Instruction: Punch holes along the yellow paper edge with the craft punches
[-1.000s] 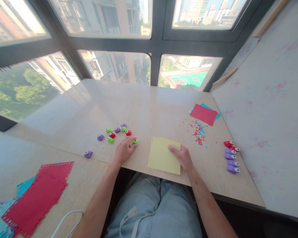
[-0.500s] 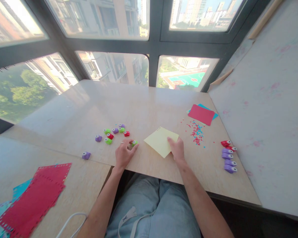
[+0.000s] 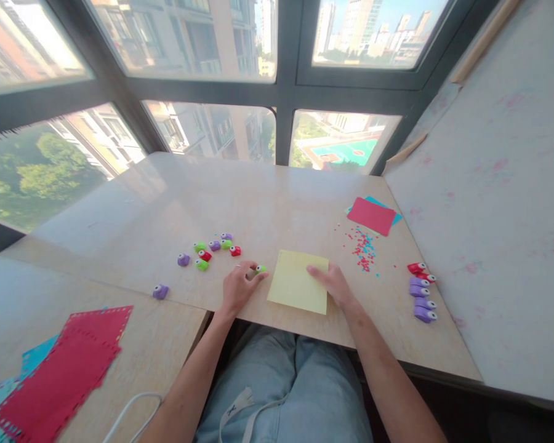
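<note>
My left hand (image 3: 238, 288) rests on the table with its fingertips pinching a small green paper punch (image 3: 260, 269) just left of a yellow paper sheet (image 3: 296, 288). The sheet lies flat near the table's front edge. On its right side my right hand (image 3: 332, 283) lies flat, fingers pressing the paper down. A cluster of several small green, purple and red punches (image 3: 212, 249) sits to the left of my left hand.
A lone purple punch (image 3: 160, 291) lies near the table seam. A row of red and purple punches (image 3: 422, 291) lines the right side. Red and blue sheets (image 3: 372, 215) and scattered confetti (image 3: 362, 246) lie at the back right. Punched red and blue sheets (image 3: 58, 369) cover the lower left table.
The yellow sheet was lifted and turned half a second ago and now lies flat again. My left hand has slid the green punch right, close to the sheet's edge.
</note>
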`<state>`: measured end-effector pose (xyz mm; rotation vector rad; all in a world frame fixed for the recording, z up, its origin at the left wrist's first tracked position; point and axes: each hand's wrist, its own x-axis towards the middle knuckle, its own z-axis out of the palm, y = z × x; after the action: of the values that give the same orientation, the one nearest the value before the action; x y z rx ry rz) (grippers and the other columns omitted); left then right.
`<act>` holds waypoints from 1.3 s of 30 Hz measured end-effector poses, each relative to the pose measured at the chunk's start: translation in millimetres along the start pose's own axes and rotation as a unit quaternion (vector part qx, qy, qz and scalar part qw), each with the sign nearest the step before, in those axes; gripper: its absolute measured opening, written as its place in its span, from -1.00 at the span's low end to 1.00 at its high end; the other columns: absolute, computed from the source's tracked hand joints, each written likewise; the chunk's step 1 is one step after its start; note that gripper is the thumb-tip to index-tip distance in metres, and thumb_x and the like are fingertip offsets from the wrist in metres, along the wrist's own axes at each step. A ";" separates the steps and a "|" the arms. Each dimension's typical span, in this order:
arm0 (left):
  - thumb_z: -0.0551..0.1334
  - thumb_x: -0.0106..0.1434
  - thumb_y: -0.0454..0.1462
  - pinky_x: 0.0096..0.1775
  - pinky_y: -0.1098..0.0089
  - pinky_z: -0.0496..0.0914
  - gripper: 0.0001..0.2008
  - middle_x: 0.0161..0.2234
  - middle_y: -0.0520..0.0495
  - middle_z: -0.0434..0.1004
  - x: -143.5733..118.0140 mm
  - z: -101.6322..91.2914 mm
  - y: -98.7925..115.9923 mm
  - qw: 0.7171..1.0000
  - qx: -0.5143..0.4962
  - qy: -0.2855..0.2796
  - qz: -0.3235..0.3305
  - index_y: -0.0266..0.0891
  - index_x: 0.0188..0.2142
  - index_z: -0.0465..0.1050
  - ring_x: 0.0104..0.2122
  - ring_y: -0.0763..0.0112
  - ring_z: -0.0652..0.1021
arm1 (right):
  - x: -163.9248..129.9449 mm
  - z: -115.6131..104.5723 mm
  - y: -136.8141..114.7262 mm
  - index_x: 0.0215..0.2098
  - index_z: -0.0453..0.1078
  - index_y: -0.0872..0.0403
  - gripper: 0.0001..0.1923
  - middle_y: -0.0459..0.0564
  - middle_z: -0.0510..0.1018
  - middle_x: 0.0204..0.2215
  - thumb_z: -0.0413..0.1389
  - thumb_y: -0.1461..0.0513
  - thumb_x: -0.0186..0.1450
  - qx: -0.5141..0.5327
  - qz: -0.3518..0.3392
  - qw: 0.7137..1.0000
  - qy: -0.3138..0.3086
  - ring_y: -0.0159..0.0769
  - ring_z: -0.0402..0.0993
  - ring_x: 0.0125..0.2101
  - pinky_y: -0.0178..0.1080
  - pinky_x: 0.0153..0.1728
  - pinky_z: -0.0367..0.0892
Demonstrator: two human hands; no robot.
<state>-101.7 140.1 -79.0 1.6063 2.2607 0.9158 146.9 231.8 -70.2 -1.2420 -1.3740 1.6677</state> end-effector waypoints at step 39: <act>0.21 0.25 -0.23 -0.35 0.43 0.37 -0.79 -0.13 -0.02 0.56 1.1 2.5 7.3 0.995 -0.076 -0.044 0.049 -0.13 -0.12 0.50 -0.50 0.48 0.45 | 8.4 -1.6 -9.2 -0.21 0.54 0.12 -0.57 0.09 0.67 -0.27 0.33 0.01 0.06 -0.012 0.071 0.990 -0.124 -0.17 0.61 -0.35 -0.21 -0.34 0.49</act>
<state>-95.2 143.6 -76.4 1.6681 2.0169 0.9935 144.6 242.2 -63.6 -1.2013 -1.4836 1.9651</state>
